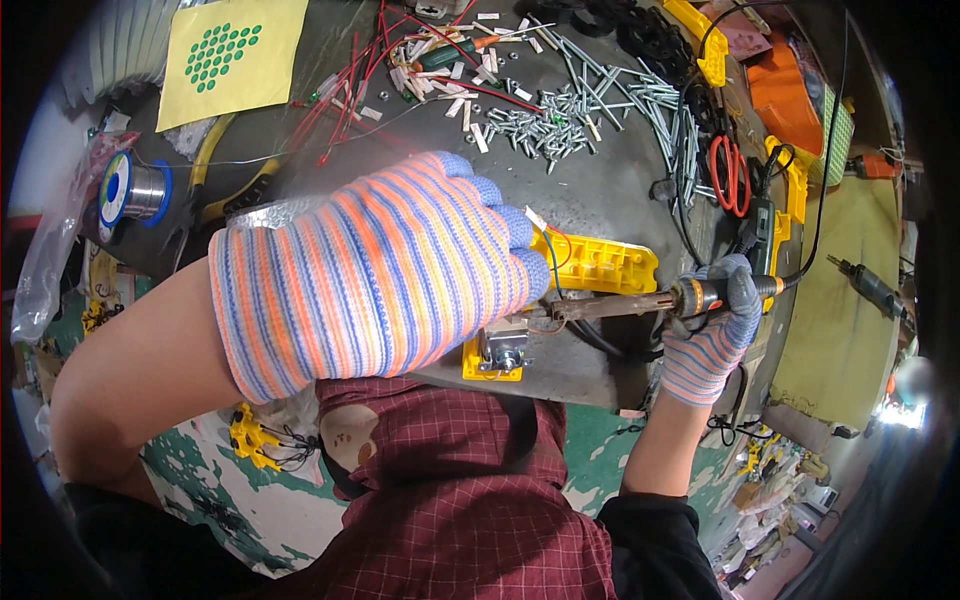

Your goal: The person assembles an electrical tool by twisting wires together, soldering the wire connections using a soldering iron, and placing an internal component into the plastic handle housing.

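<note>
My right hand (pixel 715 330), in a striped knit glove, is closed round the handle of a soldering iron (pixel 705 296). The iron's brownish barrel points left, its tip end close to a metal component (pixel 505 345) on a small yellow plastic piece (pixel 492 374). Above it, my left hand (pixel 385 270), also gloved, has its fingers bent and together near the tip. What they grip is hidden beneath the glove. Beside the fingertips are thin red and blue wires (pixel 553 250), next to a ribbed yellow plastic housing (pixel 600 263).
Loose screws (pixel 550 125), long bolts, small white pieces, red wires (pixel 330 120) and a screwdriver (pixel 445 54) cover the back of the table. At left lie a solder spool (pixel 135 190), yellow-handled pliers (pixel 210 160) and a yellow sheet (pixel 230 65). Red-handled scissors (pixel 728 175) lie right.
</note>
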{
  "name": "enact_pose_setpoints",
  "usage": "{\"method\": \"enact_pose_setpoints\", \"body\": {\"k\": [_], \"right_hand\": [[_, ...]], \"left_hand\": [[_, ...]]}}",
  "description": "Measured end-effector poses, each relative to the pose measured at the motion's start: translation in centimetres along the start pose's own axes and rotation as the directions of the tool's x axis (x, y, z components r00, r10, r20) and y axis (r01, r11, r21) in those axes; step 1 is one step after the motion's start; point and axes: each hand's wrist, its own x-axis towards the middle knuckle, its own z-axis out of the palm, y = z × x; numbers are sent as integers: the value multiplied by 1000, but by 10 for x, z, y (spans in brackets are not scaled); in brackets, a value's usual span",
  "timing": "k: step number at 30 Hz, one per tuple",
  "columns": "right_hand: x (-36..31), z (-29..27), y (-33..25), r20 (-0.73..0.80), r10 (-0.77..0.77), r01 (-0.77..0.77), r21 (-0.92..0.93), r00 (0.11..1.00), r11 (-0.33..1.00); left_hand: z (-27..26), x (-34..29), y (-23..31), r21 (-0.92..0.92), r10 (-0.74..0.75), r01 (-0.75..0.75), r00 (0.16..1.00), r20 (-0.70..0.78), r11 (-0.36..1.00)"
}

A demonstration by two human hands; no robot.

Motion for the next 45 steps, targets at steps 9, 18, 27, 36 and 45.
{"method": "enact_pose_setpoints", "body": {"k": [9, 18, 27, 36, 45], "right_hand": [[-1, 0, -2, 35, -7, 7, -5, 999, 1000], [-2, 2, -1, 38, -2, 2, 3, 999, 1000], [-1, 1, 0, 51, 15, -17, 39, 999, 999], [-2, 1, 0, 36, 10, -9, -4, 999, 1000], [2, -10, 2, 70, 17, -19, 25, 997, 1000]], "left_hand": [[1, -1, -2, -31, 4, -5, 1000, -16, 1000], [-6, 5, 3, 35, -27, 23, 994, 102, 999], [-15, 8, 7, 33, -34, 30, 993, 114, 999], [-5, 2, 1, -30, 32, -32, 999, -16, 999], [-19, -6, 2, -231, -149, 100, 967, -206, 968]]}}
